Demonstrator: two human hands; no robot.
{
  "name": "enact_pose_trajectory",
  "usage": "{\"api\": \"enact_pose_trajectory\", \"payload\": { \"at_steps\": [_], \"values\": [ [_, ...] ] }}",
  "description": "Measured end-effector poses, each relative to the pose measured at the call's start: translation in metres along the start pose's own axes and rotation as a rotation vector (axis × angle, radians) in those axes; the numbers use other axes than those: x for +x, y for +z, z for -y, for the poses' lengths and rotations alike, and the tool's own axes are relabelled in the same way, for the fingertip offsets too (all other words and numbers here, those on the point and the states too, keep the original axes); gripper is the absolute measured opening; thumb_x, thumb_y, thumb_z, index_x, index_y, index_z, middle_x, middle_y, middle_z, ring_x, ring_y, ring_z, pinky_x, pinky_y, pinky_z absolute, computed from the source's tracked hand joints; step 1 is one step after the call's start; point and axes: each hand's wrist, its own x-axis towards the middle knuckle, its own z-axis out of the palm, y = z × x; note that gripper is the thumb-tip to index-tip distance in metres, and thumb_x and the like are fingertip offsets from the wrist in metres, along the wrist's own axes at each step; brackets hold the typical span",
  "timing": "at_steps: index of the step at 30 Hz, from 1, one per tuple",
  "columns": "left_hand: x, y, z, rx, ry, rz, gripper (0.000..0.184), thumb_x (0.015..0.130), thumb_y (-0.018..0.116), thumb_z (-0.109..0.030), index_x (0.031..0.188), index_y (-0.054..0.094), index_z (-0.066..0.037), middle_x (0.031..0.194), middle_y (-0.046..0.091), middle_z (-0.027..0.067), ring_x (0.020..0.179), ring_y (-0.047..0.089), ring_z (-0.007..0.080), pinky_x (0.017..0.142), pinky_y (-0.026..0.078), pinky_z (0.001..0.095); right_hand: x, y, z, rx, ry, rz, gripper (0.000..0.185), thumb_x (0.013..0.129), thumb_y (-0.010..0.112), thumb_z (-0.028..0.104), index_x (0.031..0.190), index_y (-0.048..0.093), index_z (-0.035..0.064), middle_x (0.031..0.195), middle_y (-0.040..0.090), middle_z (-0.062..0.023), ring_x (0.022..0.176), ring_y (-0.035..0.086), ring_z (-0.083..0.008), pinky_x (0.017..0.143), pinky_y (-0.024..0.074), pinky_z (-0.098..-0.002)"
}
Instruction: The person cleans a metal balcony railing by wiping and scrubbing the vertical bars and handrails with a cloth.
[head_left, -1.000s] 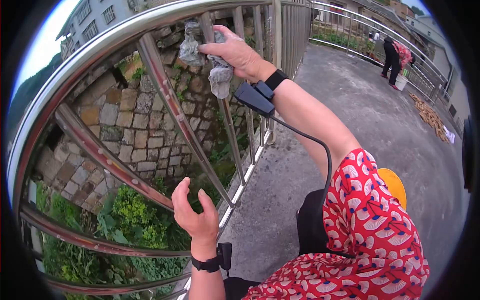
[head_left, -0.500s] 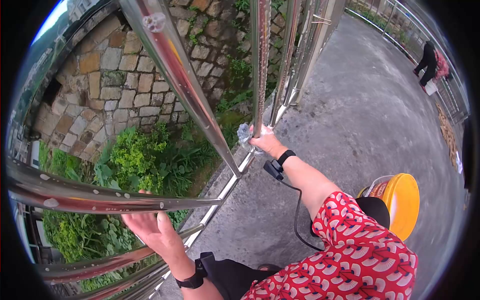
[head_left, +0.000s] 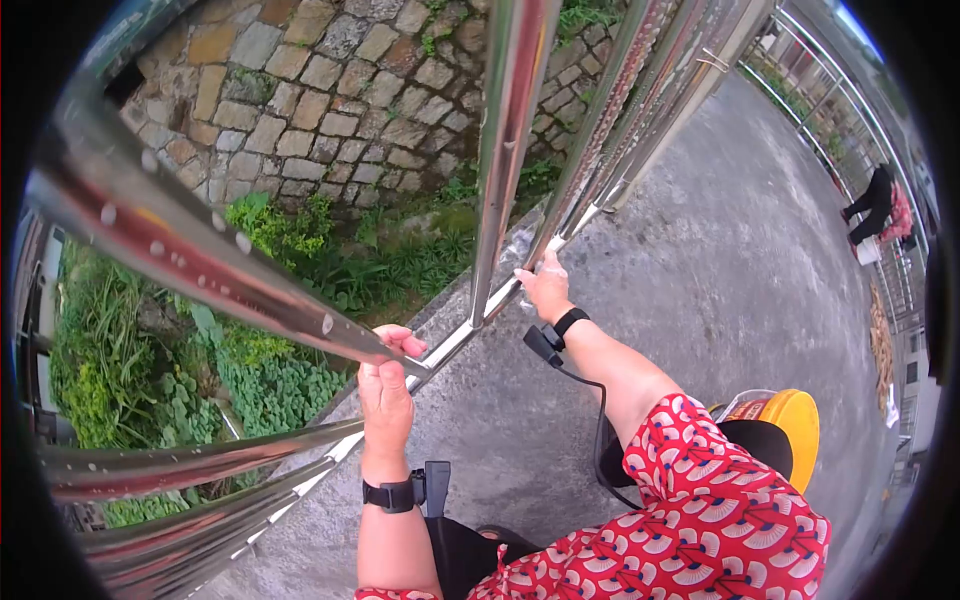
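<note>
Because leaning is wobbly, maybe, the left hand grips a bar by the rail; the right hand hides its hold there.

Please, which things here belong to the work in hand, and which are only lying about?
Work:
bar, left hand around it
low rail, right hand near it
yellow bucket, probably

Lying about:
brown pile
white scrap
white bucket, by another person: seemingly theirs

Bar: at left fingers. Rail: at right fingers. Plants: left, beyond bar. Wall: ahead, past plants. Bucket: right of and behind right fingers. Person: farther right, ahead.
</note>
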Motion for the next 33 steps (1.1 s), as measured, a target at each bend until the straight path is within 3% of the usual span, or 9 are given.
{"api": "enact_pose_trajectory", "payload": {
  "at_steps": [7,14,16,20,22,23,24,29,33],
  "values": [
    [-0.008,0.001,0.017,0.054,-0.031,-0.105,0.052,0.091,0.046,-0.055,0.1,0.053,-0.005,0.085,0.051,0.003,0.081,0.051,0.013,0.076,0.041,0.0284,-0.001,-0.049,0.029,0.026,-0.145,-0.099,0.062,0.071,0.073,0.036,0.113,0.048,-0.0033,0.102,0.061,-0.0254,0.098,0.059,-0.0367,0.084,0.0465,-0.0395],
    [-0.001,0.006,0.017,0.029,0.014,-0.13,0.046,0.089,0.054,-0.05,0.091,0.048,-0.004,0.074,0.045,0.0013,0.07,0.041,0.0122,0.065,0.039,0.0278,-0.031,-0.178,0.169,0.018,-0.437,-0.4,0.079,0.072,0.07,0.049,0.123,0.042,-0.0052,0.107,0.058,-0.0276,0.101,0.057,-0.0361,0.089,0.0445,-0.0402],
    [-0.003,0.006,0.008,0.066,0.026,-0.112,0.045,0.09,0.053,-0.048,0.089,0.047,-0.004,0.071,0.042,0.0009,0.069,0.039,0.0124,0.063,0.038,0.0283,-0.055,-0.237,0.24,0.074,-0.646,-0.443,0.075,0.078,0.066,0.045,0.126,0.037,-0.0058,0.11,0.055,-0.0294,0.104,0.054,-0.0384,0.091,0.043,-0.042],
    [-0.004,0.005,0.006,0.07,0.016,-0.104,0.046,0.091,0.052,-0.049,0.089,0.046,-0.003,0.072,0.042,0.0011,0.068,0.038,0.0124,0.062,0.036,0.0279,-0.026,-0.303,0.298,-0.32,-1.171,-0.927,0.071,0.081,0.064,0.043,0.124,0.04,-0.0092,0.117,0.049,-0.0302,0.112,0.047,-0.0398,0.096,0.0385,-0.0409],
    [-0.003,0.005,0.006,0.072,0.018,-0.108,0.046,0.091,0.052,-0.049,0.09,0.047,-0.003,0.072,0.042,0.0012,0.068,0.038,0.0125,0.062,0.037,0.0277,-0.03,-0.328,0.325,-0.5,-1.24,-1.061,0.067,0.082,0.064,0.038,0.123,0.04,-0.0102,0.112,0.051,-0.0287,0.104,0.049,-0.0392,0.093,0.0396,-0.0412],
    [-0.003,0.005,0.008,0.073,0.039,-0.112,0.046,0.091,0.052,-0.049,0.091,0.047,-0.003,0.073,0.042,0.0011,0.069,0.038,0.0125,0.063,0.037,0.0276,-0.035,-0.337,0.338,-0.565,-1.436,-1.128,0.051,0.085,0.06,0.035,0.118,0.049,-0.0027,0.107,0.055,-0.0211,0.099,0.051,-0.0352,0.094,0.0378,-0.043],
    [-0.002,0.005,0.011,0.073,0.056,-0.116,0.046,0.091,0.052,-0.049,0.091,0.048,-0.003,0.073,0.043,0.0011,0.069,0.038,0.0125,0.063,0.037,0.0275,-0.054,-0.331,0.338,-0.601,-1.382,-1.111,0.063,0.078,0.066,0.019,0.131,0.037,0.0007,0.12,0.046,-0.0261,0.116,0.041,-0.0406,0.1,0.0345,-0.0441],
    [-0.001,0.006,0.013,0.069,0.035,-0.1,0.045,0.091,0.053,-0.048,0.094,0.048,-0.003,0.073,0.042,0.0,0.07,0.039,0.0116,0.063,0.037,0.0269,-0.046,-0.33,0.345,-1.203,-1.362,-1.143,0.025,0.077,0.058,0.013,0.099,0.055,0.0018,0.103,0.051,-0.0181,0.102,0.047,-0.0344,0.088,0.0393,-0.0438],
    [-0.005,0.001,0.007,0.038,0.028,-0.084,0.042,0.091,0.054,-0.046,0.094,0.05,-0.004,0.075,0.042,-0.0019,0.071,0.038,0.0095,0.063,0.036,0.0245,-0.026,-0.309,0.338,-1.451,-1.406,-0.98,0.019,0.076,0.049,0.02,0.081,0.06,0.0048,0.097,0.055,-0.0123,0.102,0.048,-0.0298,0.085,0.0395,-0.0412]
  ]
}}
